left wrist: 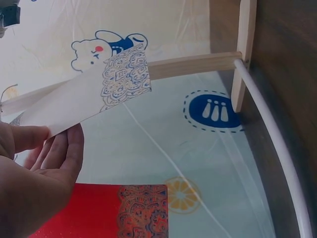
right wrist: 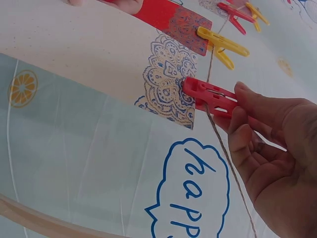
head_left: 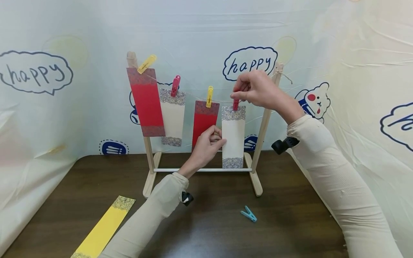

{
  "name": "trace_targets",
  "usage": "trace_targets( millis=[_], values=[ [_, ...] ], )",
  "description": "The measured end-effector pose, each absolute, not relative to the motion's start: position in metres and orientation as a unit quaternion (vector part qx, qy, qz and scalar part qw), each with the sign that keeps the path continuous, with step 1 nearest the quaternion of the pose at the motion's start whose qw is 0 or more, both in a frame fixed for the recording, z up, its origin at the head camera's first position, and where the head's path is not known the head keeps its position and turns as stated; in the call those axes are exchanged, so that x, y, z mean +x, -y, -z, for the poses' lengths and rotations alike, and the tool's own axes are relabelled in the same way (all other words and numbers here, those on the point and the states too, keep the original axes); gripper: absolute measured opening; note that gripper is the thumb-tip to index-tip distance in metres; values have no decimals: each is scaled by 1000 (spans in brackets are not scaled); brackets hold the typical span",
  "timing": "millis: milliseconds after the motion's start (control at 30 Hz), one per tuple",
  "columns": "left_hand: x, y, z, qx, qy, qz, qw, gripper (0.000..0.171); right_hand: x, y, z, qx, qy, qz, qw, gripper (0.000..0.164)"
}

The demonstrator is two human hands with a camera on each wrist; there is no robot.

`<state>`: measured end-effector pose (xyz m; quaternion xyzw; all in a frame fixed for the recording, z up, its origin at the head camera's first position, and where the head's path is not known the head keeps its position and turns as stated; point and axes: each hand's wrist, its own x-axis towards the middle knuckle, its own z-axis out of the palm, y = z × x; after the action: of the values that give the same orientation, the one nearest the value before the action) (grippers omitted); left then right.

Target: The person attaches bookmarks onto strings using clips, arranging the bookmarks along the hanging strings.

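Note:
My right hand (head_left: 258,89) pinches the tail of a red clothespin (right wrist: 210,96) between thumb and fingers. The clothespin's nose sits over the string (right wrist: 230,153) and the patterned top end of a white card (head_left: 233,138). Lower down, my left hand (head_left: 208,143) pinches the left edge of that same card between thumb and fingers; the left wrist view shows the card slanting up from this grip. Just behind the left hand hangs a red card (head_left: 204,116) under a yellow clothespin (head_left: 209,96), partly hidden by the fingers.
A wooden stand (head_left: 262,132) with a white crossbar (head_left: 206,170) carries the string. Farther left hang another red card (head_left: 146,104) and another white card (head_left: 172,120), each under a clothespin. On the table (head_left: 206,215) lie a yellow card (head_left: 104,229) and a blue clothespin (head_left: 248,214).

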<state>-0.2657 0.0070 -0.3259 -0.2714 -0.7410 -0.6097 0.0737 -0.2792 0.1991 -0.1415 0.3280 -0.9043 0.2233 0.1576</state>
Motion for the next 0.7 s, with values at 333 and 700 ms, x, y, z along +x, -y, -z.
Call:
trace_targets(
  millis=[333, 700],
  values=[
    [-264, -7, 327, -277, 750, 597, 73, 20, -275, -199, 142, 318, 919, -189, 139, 23],
    [-258, 4, 337, -261, 769, 583, 16, 48, -253, -205, 150, 304, 906, -201, 216, 35]
  ],
)
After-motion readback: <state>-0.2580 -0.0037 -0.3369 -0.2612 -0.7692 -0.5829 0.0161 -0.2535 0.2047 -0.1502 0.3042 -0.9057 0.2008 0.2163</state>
